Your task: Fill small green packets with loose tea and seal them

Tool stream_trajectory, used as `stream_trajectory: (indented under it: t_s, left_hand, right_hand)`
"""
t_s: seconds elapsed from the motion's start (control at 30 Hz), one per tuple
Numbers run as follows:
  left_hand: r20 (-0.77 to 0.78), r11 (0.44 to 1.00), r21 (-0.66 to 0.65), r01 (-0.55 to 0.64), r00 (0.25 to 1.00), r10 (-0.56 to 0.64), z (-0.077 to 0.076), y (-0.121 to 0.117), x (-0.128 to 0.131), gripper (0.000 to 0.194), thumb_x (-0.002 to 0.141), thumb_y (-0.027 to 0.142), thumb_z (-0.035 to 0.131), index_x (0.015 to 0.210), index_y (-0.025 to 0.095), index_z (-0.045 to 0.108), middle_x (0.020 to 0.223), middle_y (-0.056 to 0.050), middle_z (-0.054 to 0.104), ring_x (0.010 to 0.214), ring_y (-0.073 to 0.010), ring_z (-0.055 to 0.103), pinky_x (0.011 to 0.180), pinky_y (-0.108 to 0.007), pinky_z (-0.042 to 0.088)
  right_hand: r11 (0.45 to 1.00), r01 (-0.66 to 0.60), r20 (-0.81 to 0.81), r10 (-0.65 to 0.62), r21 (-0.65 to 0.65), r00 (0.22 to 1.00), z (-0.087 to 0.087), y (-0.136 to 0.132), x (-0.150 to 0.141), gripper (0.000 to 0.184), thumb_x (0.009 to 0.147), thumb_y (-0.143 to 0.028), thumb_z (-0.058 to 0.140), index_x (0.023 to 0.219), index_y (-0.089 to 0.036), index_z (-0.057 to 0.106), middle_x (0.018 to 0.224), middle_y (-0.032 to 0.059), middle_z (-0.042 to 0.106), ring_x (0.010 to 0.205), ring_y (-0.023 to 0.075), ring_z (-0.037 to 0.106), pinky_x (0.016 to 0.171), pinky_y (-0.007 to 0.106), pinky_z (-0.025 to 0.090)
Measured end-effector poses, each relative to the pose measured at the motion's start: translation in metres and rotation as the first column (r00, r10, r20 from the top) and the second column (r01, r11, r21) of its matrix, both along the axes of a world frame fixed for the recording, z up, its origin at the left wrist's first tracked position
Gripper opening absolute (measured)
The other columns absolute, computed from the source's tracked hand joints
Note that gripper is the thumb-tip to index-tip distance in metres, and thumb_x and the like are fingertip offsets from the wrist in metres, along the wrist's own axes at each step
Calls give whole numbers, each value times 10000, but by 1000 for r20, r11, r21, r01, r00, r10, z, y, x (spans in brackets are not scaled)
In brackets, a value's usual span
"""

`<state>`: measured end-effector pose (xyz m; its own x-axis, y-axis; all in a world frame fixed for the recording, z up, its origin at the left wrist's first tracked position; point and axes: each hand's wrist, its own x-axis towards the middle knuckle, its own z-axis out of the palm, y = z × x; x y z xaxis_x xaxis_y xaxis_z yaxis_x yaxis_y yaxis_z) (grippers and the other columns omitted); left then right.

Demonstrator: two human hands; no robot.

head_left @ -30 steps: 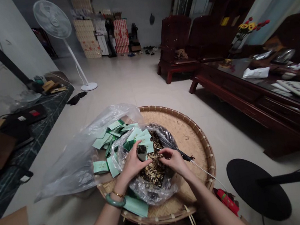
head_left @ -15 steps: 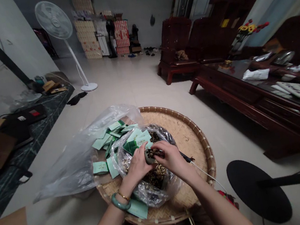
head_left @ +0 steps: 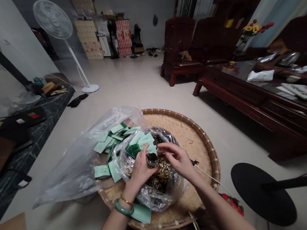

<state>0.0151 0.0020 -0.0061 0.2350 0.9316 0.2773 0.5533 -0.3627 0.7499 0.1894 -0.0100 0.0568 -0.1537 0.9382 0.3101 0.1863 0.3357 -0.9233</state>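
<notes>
My left hand [head_left: 140,168] is wrapped round a small opened packet [head_left: 152,159], its dark mouth facing up. Just to the right of that mouth, my right hand [head_left: 177,160] hovers with fingers apart and nothing visible in them. Below both hands lies a loose dried mix [head_left: 163,173] of pale and dark bits, inside a clear plastic bag [head_left: 157,202]. Several flat green packets [head_left: 146,141] rest on the bag's far side. More green packets [head_left: 103,145] are heaped to the left. Everything sits on a round woven bamboo tray [head_left: 185,125].
A large clear plastic sack [head_left: 72,173] spreads over the tray's left side. At the right stands a round black base [head_left: 261,193] with a pole. A dark wooden table [head_left: 234,99] runs along the right, and a white standing fan [head_left: 76,61] is farther off left.
My right hand went from the mix to the packet's mouth with a pinch of it, then drew back slightly right and opened. My left hand kept the packet, tilting its mouth upward.
</notes>
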Motion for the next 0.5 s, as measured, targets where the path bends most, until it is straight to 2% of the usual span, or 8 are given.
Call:
stream_trajectory:
  t_s: [0.1, 0.2, 0.27, 0.37, 0.5]
  left_hand:
    - [-16, 998, 69, -6, 1000, 7, 3, -2, -4, 749, 745, 329, 701, 1373, 198, 315, 1046, -91, 557, 972, -268, 554, 898, -444, 449]
    - [-22, 990, 138, -7, 1000, 10, 7, -4, -4, 675, 792, 310, 636, 1370, 175, 316, 943, -72, 544, 911, -261, 548, 856, -430, 458]
    - [-16, 989, 146, -11, 1000, 13, 8, -5, -3, 649, 795, 250, 608, 1370, 177, 315, 949, -73, 538, 910, -255, 547, 852, -420, 457]
    - [-7, 991, 136, -16, 1000, 17, 8, -4, -3, 675, 761, 174, 604, 1369, 180, 311, 965, -71, 533, 917, -245, 543, 852, -404, 459]
    - [-27, 990, 140, -33, 999, 37, 6, -3, -5, 697, 728, 180, 646, 1352, 170, 336, 941, -58, 527, 889, -238, 536, 833, -395, 463]
  right_hand:
    - [997, 17, 27, -15, -73, 1000, -11, -2, 4, 219, 846, -240, 536, 1035, -209, 643, 995, 79, 647, 779, 172, 657, 607, 271, 574]
    - [998, -69, 152, 67, 9, 986, -18, -10, -2, 384, 763, -233, 666, 1139, -225, 590, 1086, 91, 608, 839, 189, 636, 645, 292, 572]
    - [991, -89, 198, 68, 103, 978, -20, -14, -9, 433, 770, -223, 666, 1187, -245, 555, 1125, 95, 577, 909, 202, 618, 686, 305, 570]
    - [972, -106, 277, 45, 212, 960, -24, -16, -14, 289, 841, -209, 584, 1128, -240, 595, 1110, 103, 563, 954, 208, 604, 737, 315, 553]
    - [963, -119, 347, 29, 243, 938, -26, -10, -8, 146, 883, -203, 537, 951, -215, 665, 879, 69, 629, 795, 183, 622, 705, 300, 527]
